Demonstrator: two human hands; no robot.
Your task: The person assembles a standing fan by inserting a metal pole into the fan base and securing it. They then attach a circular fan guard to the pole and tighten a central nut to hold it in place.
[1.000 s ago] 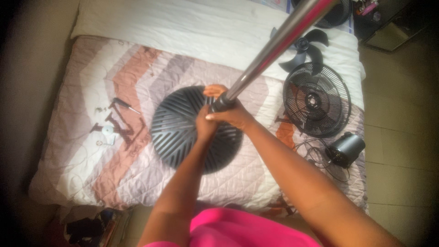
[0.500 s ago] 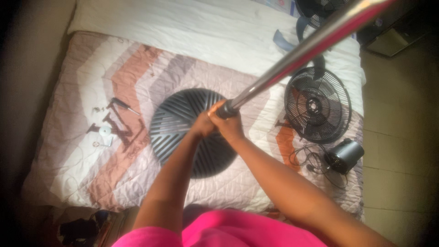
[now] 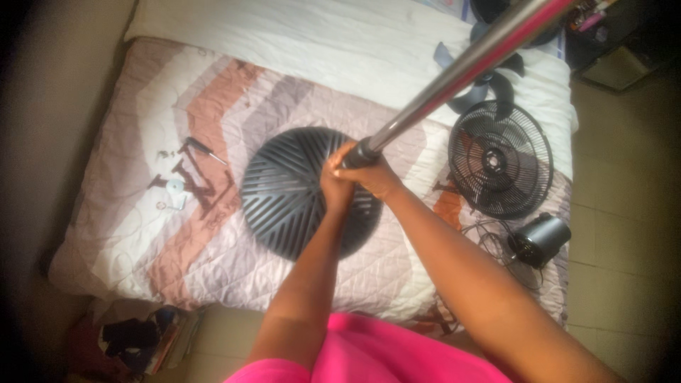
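Both hands close around the dark collar at the foot of a shiny metal pole (image 3: 454,74), which rises from the middle of a round black ribbed base (image 3: 291,191). The left hand (image 3: 333,186) wraps the collar from the near side; the right hand (image 3: 376,177) grips it just beside, the two touching.

The base lies flat on the bed (image 3: 213,85), on a quilt with brown and grey chevrons. To the left of the base, with bare quilt between, lie a screwdriver (image 3: 202,149) and a scatter of small dark fittings (image 3: 177,188). To the right of the base, near but apart, lies a round black wire grille (image 3: 500,159); beyond it are dark fan blades (image 3: 493,78). A black motor housing (image 3: 539,237) with a coiled cord sits at the bed's right edge, close to the floor. The near rim of the base stays well inside the bed's front edge.
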